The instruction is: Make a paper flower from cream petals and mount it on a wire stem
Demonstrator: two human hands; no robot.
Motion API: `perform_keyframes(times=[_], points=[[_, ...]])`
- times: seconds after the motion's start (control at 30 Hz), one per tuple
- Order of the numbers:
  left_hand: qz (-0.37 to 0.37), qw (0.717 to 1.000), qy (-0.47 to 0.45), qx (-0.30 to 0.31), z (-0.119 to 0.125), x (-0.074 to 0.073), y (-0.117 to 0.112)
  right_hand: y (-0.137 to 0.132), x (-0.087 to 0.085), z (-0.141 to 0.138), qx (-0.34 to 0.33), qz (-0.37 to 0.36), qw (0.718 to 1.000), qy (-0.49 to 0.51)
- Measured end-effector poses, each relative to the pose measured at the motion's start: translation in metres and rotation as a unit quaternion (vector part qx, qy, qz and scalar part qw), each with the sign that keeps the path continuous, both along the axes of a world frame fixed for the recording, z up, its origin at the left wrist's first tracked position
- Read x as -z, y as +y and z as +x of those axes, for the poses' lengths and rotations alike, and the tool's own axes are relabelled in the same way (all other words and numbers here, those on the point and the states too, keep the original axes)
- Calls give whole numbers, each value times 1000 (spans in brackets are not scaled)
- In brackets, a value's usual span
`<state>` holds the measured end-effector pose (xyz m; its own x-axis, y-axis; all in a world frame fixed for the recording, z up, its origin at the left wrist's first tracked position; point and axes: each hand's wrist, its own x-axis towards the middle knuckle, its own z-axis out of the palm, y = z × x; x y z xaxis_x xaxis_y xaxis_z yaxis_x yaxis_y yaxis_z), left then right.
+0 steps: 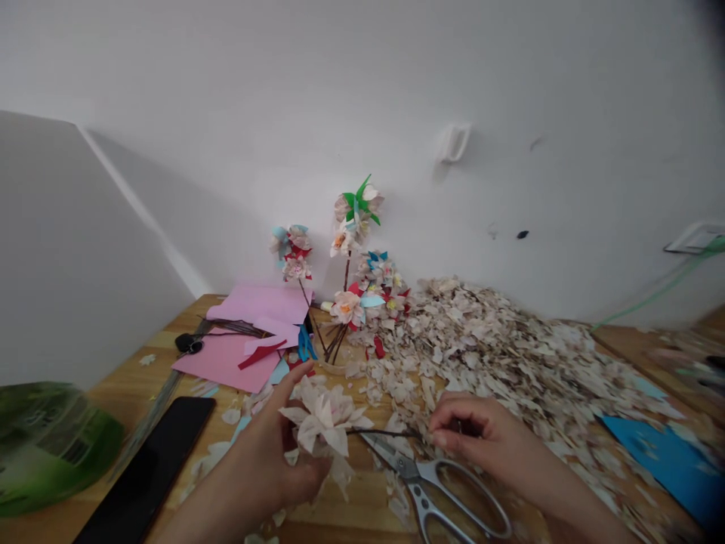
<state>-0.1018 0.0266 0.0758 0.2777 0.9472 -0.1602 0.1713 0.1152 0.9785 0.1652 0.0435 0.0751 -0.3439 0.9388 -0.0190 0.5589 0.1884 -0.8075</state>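
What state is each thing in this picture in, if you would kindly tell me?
Left hand: thumb and index finger spread beside the white flower.
Right hand: pinching the stem.
White flower: petals open.
Stem: running from flower towards right hand.
Scissors: lying on the table, blade opening unclear.
Phone: lying flat, screen dark.
Pink sheets: overlapping, twigs on top.
Petal pile: loose, heaped by the wall.
Flower sprays: upright, blooms open.

Edges crop our view
We lose parts of the green bag point(53, 453), phone point(150, 468) and scissors point(405, 467); the flower point(325, 419) hides some of our left fingers point(290, 384).
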Motion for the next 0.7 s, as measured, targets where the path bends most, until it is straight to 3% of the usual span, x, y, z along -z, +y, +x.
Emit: perform_keyframes(times=[0.47, 0.7], points=[[9, 1000, 13, -2, 3, -8, -2, 0, 0, -2, -6, -25, 1000, 6], [-7, 998, 41, 40, -5, -8, 1, 1, 3, 1, -26, -12, 999, -15]])
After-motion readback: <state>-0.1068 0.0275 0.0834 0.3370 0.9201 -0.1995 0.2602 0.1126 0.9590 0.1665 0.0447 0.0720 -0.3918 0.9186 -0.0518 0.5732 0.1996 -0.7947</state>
